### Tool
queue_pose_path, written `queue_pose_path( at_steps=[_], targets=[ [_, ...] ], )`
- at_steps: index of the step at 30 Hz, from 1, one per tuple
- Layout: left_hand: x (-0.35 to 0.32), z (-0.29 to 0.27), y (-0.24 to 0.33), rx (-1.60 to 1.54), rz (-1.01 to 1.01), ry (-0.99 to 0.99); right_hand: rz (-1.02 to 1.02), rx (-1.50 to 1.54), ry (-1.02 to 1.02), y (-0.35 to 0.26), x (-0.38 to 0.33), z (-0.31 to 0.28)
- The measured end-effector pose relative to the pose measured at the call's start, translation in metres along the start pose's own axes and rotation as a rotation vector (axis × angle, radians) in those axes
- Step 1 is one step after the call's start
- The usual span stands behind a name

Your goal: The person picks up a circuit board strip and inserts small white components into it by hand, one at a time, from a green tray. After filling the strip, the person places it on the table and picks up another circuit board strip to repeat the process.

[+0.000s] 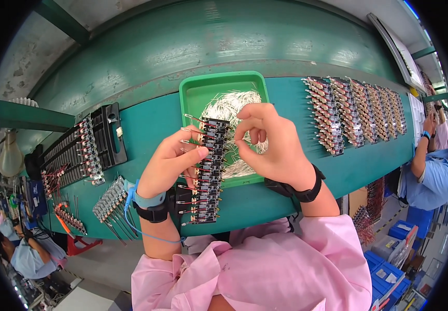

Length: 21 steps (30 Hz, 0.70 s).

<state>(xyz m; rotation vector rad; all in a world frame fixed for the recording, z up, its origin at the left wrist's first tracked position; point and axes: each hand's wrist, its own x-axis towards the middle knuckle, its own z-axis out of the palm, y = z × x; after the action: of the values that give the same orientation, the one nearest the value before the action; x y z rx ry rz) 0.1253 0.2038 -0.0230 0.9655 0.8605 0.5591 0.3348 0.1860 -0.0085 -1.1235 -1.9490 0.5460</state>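
A long strip of small black circuit boards with short red wires along its left side stands lengthwise before me. My left hand grips it from the left, thumb across its front. At its upper right edge, my right hand curls with thumb and forefinger drawn together; whatever sits between those fingertips is too small to make out. Beneath both hands lies a green plastic tray holding a heap of thin white pieces, partly covered by my right hand and the strip.
Rows of similar board strips stand on the green bench right of the tray. A black rack with boards sits at the left, and another strip group lies nearer. A blue cord trails from my left wrist. Co-workers are at both sides.
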Motion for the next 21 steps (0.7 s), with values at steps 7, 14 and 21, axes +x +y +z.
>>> queue_pose_path(
  at_steps=[7,14,21],
  targets=[
    [-0.0006,0.0001,0.0000,-0.007,-0.002,-0.023,-0.067,-0.036,0.042,0.0019,-0.0019,0.0053],
    [-0.0005,0.0003,-0.0017,0.001,-0.012,-0.028,-0.189,-0.137,0.085,0.0013,-0.0034,0.0073],
    [-0.0015,0.0025,0.0017,-0.003,-0.025,-0.033,-0.239,-0.170,0.084,0.0010,-0.0024,0.0077]
  ],
)
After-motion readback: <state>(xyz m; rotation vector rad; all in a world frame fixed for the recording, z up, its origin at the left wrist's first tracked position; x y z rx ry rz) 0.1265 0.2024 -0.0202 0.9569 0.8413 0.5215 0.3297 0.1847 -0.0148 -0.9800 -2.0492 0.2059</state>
